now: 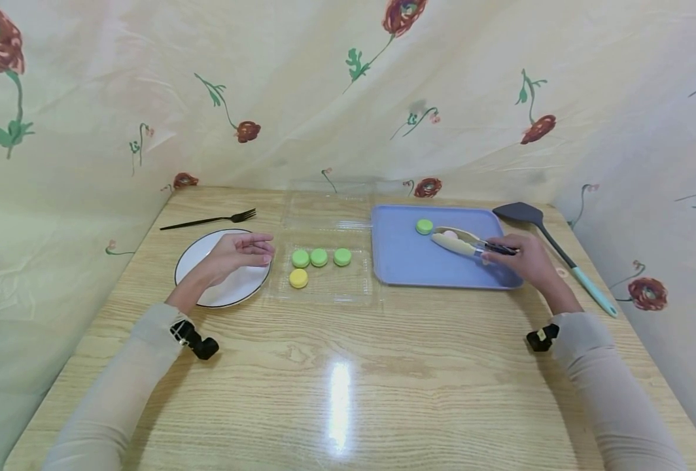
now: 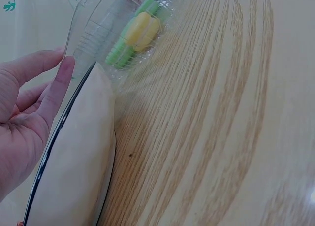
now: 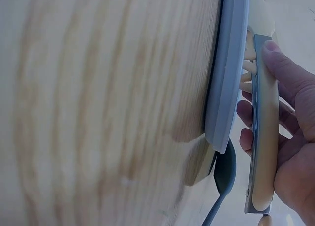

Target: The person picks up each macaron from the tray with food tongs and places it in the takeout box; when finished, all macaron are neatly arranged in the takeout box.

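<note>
My right hand [image 1: 527,260] grips a pair of tongs [image 1: 455,244] over the right half of the blue tray [image 1: 398,261]. Between the pale tong tips shows a pinkish macaron [image 1: 450,235]. A green macaron [image 1: 424,226] lies on the tray just left of the tips. My left hand [image 1: 230,255] hovers over the white plate [image 1: 239,288], fingers extended, holding nothing. Its fingertips come close to the edge of a clear plastic box [image 1: 330,292]. Inside that box are three green macarons [image 1: 318,257] and a yellow macaron [image 1: 298,279].
Behind the plate lies a black fork [image 1: 201,222]. The box's clear lid [image 1: 329,208] is folded back toward the flowered cloth [image 1: 301,85]. A spatula [image 1: 551,239] with a dark head and turquoise handle lies along the tray's right side on the wooden table [image 1: 265,379].
</note>
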A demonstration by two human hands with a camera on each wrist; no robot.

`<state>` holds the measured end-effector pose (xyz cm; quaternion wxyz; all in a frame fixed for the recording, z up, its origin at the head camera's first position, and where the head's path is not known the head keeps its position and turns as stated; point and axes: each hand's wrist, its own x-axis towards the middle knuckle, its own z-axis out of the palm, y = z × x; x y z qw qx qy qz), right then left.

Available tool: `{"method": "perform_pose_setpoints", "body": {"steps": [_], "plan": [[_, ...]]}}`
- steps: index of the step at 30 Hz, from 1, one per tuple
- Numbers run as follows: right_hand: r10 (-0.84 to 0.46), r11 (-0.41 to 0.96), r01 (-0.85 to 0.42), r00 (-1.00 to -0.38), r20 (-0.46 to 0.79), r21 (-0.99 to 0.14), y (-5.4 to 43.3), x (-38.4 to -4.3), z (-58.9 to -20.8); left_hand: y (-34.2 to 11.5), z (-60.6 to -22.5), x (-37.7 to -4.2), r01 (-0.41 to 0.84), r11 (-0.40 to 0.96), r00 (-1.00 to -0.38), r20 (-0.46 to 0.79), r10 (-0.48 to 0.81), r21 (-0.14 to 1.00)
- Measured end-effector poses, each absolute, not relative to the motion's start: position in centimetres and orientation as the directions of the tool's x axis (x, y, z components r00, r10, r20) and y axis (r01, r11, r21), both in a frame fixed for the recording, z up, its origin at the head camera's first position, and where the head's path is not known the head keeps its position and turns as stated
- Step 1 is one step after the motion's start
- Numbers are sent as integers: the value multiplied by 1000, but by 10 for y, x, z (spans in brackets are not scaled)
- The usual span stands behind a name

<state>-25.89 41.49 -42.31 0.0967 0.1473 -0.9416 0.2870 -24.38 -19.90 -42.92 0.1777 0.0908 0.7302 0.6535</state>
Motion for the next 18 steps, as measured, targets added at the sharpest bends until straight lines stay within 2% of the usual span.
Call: {"method": "perform_pose_setpoints", "body": {"steps": [10, 18], "plan": [[-168, 837, -248, -965, 203, -488, 415, -261, -416, -200, -432, -245, -97, 130, -919, -139, 370, 987], [-157, 824, -226, -972, 174, -520, 412, -259, -408, -201, -431, -245, -96, 132, -918, -139, 372, 987]]}}
